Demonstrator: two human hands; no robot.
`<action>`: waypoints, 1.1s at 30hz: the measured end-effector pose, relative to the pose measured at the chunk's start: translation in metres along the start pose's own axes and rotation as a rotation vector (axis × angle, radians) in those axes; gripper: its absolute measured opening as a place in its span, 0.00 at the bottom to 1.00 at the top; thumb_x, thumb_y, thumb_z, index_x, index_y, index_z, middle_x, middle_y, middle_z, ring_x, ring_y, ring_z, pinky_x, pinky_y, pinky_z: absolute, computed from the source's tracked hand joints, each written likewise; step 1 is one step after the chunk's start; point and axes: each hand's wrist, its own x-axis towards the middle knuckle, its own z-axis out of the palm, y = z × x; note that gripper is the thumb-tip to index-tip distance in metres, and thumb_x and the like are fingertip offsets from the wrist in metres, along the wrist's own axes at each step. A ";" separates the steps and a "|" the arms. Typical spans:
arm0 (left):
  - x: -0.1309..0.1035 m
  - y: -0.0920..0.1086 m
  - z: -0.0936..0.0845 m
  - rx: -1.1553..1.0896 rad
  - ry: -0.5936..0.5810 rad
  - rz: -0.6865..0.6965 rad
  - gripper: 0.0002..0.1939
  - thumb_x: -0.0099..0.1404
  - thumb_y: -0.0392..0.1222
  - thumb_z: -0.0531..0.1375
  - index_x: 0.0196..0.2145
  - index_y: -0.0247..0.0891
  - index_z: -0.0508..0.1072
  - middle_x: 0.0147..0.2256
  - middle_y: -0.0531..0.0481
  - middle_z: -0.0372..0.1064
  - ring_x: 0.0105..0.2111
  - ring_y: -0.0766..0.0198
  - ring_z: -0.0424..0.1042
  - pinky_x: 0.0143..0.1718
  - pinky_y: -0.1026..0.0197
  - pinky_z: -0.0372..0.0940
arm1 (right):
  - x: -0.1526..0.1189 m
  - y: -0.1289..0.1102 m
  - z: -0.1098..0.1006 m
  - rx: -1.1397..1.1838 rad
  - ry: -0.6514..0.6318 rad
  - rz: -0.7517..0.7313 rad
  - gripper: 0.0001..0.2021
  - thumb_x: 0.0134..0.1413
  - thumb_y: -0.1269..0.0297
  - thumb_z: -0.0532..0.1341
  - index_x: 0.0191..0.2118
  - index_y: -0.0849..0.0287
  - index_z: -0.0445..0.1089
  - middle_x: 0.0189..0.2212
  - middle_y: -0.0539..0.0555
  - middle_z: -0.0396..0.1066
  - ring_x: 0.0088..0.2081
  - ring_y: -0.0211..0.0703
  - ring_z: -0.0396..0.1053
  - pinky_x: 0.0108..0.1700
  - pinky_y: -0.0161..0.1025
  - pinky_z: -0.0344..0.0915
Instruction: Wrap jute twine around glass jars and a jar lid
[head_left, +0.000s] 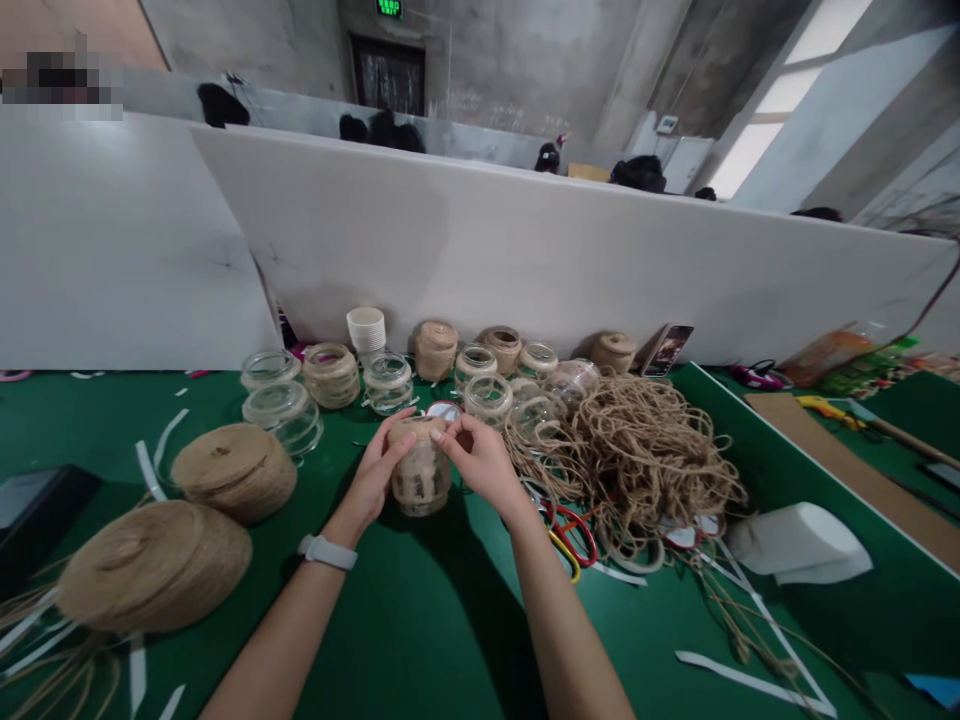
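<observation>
A glass jar (420, 478) stands upright between my hands in the middle of the green table, with tan twine wound round its upper part. My left hand (381, 462) is wrapped round the jar's left side, thumb near the top. At the jar's upper right, my right hand (480, 455) has thumb and fingertips pinched together against the wound twine; whether a loose end is in the pinch is too small to make out. Just behind the hands sit several bare glass jars (387, 382) and a twine-wrapped jar (331, 377).
Two big twine spools (234, 470) lie at left. A loose twine heap (652, 450) fills the right, with red-handled scissors (574, 535) before it. A white roll (802, 545) lies farther right. Paper cups (366, 330) and a phone (668, 350) stand near the white partition (525, 250).
</observation>
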 end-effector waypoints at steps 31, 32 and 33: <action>-0.004 0.008 0.006 0.035 -0.090 -0.104 0.35 0.52 0.53 0.69 0.54 0.40 0.65 0.52 0.40 0.71 0.51 0.48 0.71 0.49 0.55 0.67 | 0.002 0.007 -0.014 0.157 -0.125 0.040 0.18 0.49 0.46 0.62 0.27 0.57 0.66 0.27 0.51 0.71 0.33 0.41 0.69 0.35 0.36 0.63; -0.003 0.009 0.006 0.069 -0.087 -0.086 0.34 0.52 0.54 0.69 0.53 0.40 0.66 0.52 0.41 0.70 0.52 0.48 0.71 0.50 0.54 0.66 | 0.002 0.008 -0.013 0.150 -0.123 0.047 0.18 0.49 0.46 0.62 0.27 0.57 0.66 0.25 0.49 0.68 0.29 0.39 0.67 0.32 0.34 0.61; -0.003 0.010 0.007 0.112 -0.078 -0.053 0.34 0.52 0.54 0.69 0.53 0.40 0.66 0.53 0.41 0.70 0.53 0.48 0.70 0.51 0.54 0.66 | 0.002 0.009 -0.013 0.146 -0.119 0.050 0.18 0.49 0.45 0.62 0.27 0.57 0.65 0.23 0.47 0.66 0.26 0.37 0.64 0.30 0.34 0.59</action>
